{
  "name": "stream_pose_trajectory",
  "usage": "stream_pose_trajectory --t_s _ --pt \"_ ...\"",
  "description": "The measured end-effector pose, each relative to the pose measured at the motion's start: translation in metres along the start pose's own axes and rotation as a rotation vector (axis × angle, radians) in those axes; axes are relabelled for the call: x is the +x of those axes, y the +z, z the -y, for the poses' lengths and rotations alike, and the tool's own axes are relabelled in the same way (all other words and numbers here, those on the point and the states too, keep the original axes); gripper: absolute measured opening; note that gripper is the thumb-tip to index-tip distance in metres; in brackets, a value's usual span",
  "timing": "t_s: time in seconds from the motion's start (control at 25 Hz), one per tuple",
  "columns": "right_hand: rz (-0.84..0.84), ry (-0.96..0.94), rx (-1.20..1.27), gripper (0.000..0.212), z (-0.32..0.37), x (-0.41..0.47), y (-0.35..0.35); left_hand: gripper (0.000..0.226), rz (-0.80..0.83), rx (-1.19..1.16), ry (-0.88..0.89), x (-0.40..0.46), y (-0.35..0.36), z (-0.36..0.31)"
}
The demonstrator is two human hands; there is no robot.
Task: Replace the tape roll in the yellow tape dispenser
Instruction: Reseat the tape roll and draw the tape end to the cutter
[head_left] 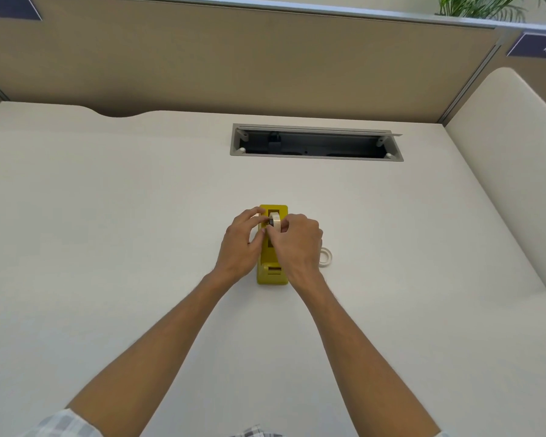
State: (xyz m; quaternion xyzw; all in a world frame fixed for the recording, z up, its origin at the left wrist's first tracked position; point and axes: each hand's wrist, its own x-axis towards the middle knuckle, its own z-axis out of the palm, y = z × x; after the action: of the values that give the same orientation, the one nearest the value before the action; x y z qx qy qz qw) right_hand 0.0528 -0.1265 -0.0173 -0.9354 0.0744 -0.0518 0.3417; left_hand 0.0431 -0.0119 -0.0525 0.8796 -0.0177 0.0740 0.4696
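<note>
Both my hands are over the dispenser [273, 274], which sits mid-desk with its cutter end toward me. My right hand [298, 244] has its fingers curled onto the tape roll [276, 221], holding it upright on edge just above the open well at the far half of the yellow body. My left hand [241, 244] comes in from the other side — fingertips pinched on the dark hub [270, 222] at the roll's centre, thumb tucked low against the dispenser's flank. Whether the hub is seated in its slots I cannot tell; my fingers cover that spot.

Just right of the dispenser, half hidden behind my right wrist, a second roll [326, 257] lies flat on the desk [108, 231], near but not touching the yellow base.

Farther back, the cable tray [316, 142] is sunk into the desktop with its lid tipped open, dark inside. Beyond it stands the tan partition [234, 58], a blue number tag [539, 45] at its right end and green leaves [479, 6] showing above the rail. A pale side panel [501, 137] curves up on the right. Checked sleeves [60, 424] peek in at the bottom edge.
</note>
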Motion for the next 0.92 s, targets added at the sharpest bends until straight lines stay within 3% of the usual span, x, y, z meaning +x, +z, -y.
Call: stream_pose_trajectory --t_s 0.24,0.6,0.92 --pt "0.005 -0.012 -0.063 0.029 0.000 0.004 0.003 0.027 -0.015 -0.026 -0.010 0.003 0.001 -0.002" --pt "-0.023 -0.035 -0.079 0.032 -0.004 0.005 0.004 0.013 -0.056 -0.141 -0.180 0.019 0.000 -0.010" --pt "0.056 -0.024 -0.099 0.028 -0.001 0.008 0.003 0.014 -0.034 -0.021 -0.207 0.027 -0.004 -0.010"
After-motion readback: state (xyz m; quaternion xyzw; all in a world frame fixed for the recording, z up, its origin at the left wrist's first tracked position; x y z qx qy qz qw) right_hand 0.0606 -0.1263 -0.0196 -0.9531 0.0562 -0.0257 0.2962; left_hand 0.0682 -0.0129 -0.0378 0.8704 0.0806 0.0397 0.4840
